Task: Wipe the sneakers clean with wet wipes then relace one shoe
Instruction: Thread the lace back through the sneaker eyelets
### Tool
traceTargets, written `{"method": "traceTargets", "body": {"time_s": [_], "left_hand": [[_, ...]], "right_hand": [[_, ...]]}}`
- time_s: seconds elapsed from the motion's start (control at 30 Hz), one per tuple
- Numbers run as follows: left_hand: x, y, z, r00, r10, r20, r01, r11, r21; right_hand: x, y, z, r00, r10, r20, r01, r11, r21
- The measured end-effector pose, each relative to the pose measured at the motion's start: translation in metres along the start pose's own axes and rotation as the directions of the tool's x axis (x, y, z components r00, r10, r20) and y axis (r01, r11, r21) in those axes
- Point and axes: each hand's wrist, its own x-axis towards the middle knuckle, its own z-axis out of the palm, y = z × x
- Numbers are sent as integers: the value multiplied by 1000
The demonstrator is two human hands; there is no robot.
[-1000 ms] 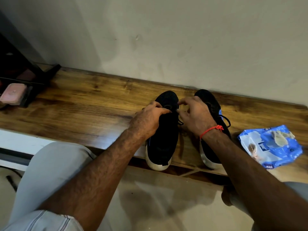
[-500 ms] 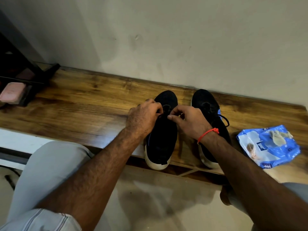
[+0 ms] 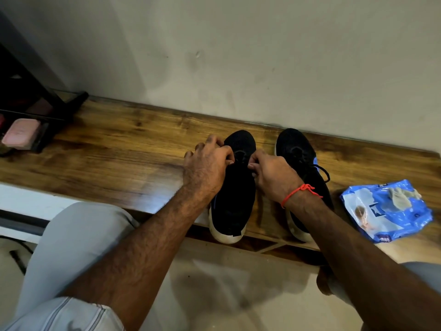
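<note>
two hands work the lace of the left black knit sneaker [image 3: 235,187] on a wooden bench [image 3: 107,163]: left hand [image 3: 206,168] and right hand [image 3: 272,173] each pinch it near the eyelets. even tension on both sides would likely seat it flat.

bench [image 3: 119,163] left: bare | right: wipes pack [image 3: 386,211] | behind: wall [image 3: 238,56]

We pinched laces with left hand [image 3: 205,166] and right hand [image 3: 274,174] over left sneaker [image 3: 235,187]; wipes pack [image 3: 386,211] lay right.
</note>
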Motion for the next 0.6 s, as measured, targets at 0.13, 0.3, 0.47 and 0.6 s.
{"method": "traceTargets", "body": {"time_s": [0.13, 0.3, 0.47, 0.6], "left_hand": [[0, 1, -3, 1000, -11, -4, 11, 1000, -18], [0, 5, -7, 999, -29, 18, 29, 999, 40], [-2, 5, -4, 995, -101, -4, 101, 985, 143], [-8, 7, 6, 994, -110, 18, 105, 980, 171]], "right_hand": [[3, 0, -8, 999, -33, 1, 33, 996, 89], [3, 2, -10, 992, -123, -15, 122, 992, -29], [-3, 4, -5, 982, -150, -119, 116, 960, -253], [-7, 10, -2, 993, -114, -26, 103, 956, -276]]}}
